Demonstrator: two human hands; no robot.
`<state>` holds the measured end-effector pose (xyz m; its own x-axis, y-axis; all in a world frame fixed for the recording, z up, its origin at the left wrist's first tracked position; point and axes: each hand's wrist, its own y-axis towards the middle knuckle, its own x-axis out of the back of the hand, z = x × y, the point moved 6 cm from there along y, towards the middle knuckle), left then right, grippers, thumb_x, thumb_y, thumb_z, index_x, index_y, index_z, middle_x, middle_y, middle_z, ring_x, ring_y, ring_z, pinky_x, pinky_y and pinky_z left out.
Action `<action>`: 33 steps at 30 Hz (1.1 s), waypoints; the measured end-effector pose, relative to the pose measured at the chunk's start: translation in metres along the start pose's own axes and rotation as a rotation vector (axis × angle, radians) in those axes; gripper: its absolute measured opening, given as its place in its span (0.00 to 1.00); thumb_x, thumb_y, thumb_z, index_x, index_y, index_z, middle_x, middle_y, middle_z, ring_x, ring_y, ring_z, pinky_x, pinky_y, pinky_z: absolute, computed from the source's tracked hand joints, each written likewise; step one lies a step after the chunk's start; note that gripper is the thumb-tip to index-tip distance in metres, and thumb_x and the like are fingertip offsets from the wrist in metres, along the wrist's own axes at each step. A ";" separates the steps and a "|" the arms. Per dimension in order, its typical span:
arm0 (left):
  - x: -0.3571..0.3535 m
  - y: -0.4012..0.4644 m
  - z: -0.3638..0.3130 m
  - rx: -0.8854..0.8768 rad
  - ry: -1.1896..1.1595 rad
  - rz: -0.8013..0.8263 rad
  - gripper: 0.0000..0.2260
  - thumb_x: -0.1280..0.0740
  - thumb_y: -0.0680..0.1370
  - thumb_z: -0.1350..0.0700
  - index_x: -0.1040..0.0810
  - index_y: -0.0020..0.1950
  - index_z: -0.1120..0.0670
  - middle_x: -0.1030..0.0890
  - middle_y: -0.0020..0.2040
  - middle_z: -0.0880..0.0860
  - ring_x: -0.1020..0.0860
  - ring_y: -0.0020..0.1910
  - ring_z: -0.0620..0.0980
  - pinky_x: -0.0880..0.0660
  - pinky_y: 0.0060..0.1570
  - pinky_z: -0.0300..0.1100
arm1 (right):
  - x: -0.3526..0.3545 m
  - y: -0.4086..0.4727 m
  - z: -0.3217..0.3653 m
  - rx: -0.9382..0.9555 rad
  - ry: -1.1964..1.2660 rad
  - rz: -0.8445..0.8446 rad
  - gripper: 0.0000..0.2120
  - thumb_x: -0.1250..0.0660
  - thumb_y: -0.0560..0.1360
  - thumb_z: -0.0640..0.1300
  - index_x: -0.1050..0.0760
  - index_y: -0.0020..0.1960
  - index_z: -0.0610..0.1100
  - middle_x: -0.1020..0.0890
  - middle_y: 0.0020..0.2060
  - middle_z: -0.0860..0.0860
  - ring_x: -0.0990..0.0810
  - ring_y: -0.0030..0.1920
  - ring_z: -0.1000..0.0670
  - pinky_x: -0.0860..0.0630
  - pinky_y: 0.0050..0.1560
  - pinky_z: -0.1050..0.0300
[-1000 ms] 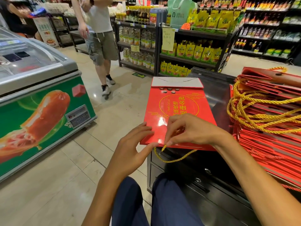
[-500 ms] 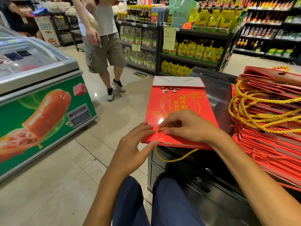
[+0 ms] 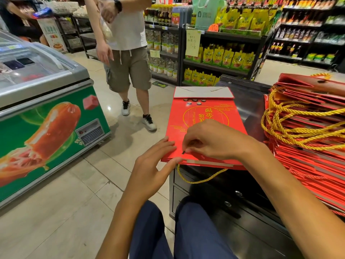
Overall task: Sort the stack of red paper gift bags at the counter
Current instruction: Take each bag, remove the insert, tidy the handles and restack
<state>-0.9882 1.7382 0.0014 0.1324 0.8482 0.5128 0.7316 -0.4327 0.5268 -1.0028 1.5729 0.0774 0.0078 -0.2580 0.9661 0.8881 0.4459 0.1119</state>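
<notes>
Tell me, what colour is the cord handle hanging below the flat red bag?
Golden yellow, a twisted cord handle, clearest in the head view.

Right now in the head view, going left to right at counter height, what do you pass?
Chest freezer → left hand → flat red gift bag → right hand pinching at its near edge → stack of red gift bags with gold cord handles.

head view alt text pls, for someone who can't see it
A person's left hand rests flat on the near corner of a flat red gift bag on a dark counter, while the right hand pinches at its near edge. A stack of red bags lies to the right.
</notes>
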 end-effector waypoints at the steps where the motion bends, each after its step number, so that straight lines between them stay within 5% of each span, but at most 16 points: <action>1: 0.000 0.000 0.000 -0.005 -0.002 -0.011 0.19 0.27 0.78 0.47 0.17 0.65 0.53 0.22 0.67 0.40 0.28 0.72 0.39 0.26 0.70 0.48 | 0.001 0.001 0.001 0.003 -0.010 0.001 0.04 0.28 0.77 0.46 0.15 0.50 0.53 0.16 0.42 0.57 0.23 0.41 0.57 0.25 0.45 0.53; 7: 0.003 0.001 -0.006 -0.043 -0.026 -0.141 0.14 0.26 0.78 0.52 0.15 0.62 0.55 0.17 0.62 0.47 0.24 0.70 0.43 0.25 0.68 0.46 | 0.003 0.002 0.009 0.034 -0.031 -0.036 0.08 0.31 0.79 0.47 0.14 0.54 0.51 0.20 0.41 0.57 0.24 0.41 0.56 0.26 0.43 0.52; 12: 0.006 0.003 -0.008 -0.014 -0.037 -0.233 0.14 0.27 0.79 0.53 0.16 0.62 0.56 0.17 0.64 0.48 0.24 0.70 0.42 0.25 0.68 0.46 | -0.002 -0.010 0.002 -0.066 0.112 -0.017 0.23 0.35 0.77 0.59 0.23 0.70 0.53 0.23 0.55 0.54 0.25 0.55 0.54 0.26 0.57 0.52; 16: 0.005 0.004 -0.012 -0.001 -0.075 -0.289 0.13 0.27 0.79 0.53 0.17 0.62 0.57 0.17 0.63 0.50 0.22 0.68 0.45 0.24 0.67 0.47 | -0.002 -0.015 -0.004 -0.106 0.064 -0.112 0.26 0.32 0.77 0.56 0.27 0.73 0.53 0.22 0.56 0.54 0.25 0.58 0.53 0.25 0.59 0.47; 19: 0.010 0.001 -0.019 0.013 -0.067 -0.381 0.15 0.26 0.78 0.55 0.19 0.63 0.58 0.18 0.62 0.48 0.21 0.62 0.39 0.24 0.61 0.37 | 0.001 -0.015 0.001 -0.085 0.027 -0.178 0.22 0.32 0.77 0.55 0.24 0.70 0.54 0.19 0.54 0.55 0.23 0.56 0.53 0.24 0.56 0.48; 22: 0.008 -0.005 -0.032 -0.098 0.022 -0.451 0.09 0.26 0.77 0.65 0.18 0.56 0.64 0.19 0.62 0.57 0.26 0.62 0.31 0.29 0.58 0.27 | 0.005 -0.015 0.003 -0.102 0.089 -0.241 0.25 0.31 0.75 0.53 0.28 0.72 0.57 0.17 0.54 0.57 0.21 0.54 0.54 0.23 0.55 0.49; 28: -0.002 -0.010 -0.033 0.012 0.103 -0.571 0.05 0.29 0.80 0.60 0.14 0.53 0.59 0.19 0.62 0.56 0.23 0.67 0.48 0.31 0.65 0.30 | 0.004 -0.012 0.000 -0.113 0.044 -0.274 0.15 0.33 0.76 0.58 0.23 0.61 0.56 0.17 0.47 0.56 0.22 0.47 0.55 0.22 0.48 0.48; 33: -0.011 -0.007 -0.031 0.141 0.039 -0.570 0.06 0.27 0.79 0.58 0.14 0.55 0.56 0.23 0.65 0.49 0.24 0.68 0.54 0.24 0.62 0.51 | 0.002 -0.010 0.005 -0.034 -0.008 -0.283 0.18 0.38 0.78 0.57 0.18 0.60 0.50 0.15 0.50 0.55 0.20 0.50 0.49 0.22 0.48 0.43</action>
<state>-1.0155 1.7223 0.0127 -0.3309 0.9220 0.2012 0.7622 0.1354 0.6330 -1.0137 1.5720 0.0795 -0.2462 -0.3613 0.8993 0.8693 0.3280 0.3698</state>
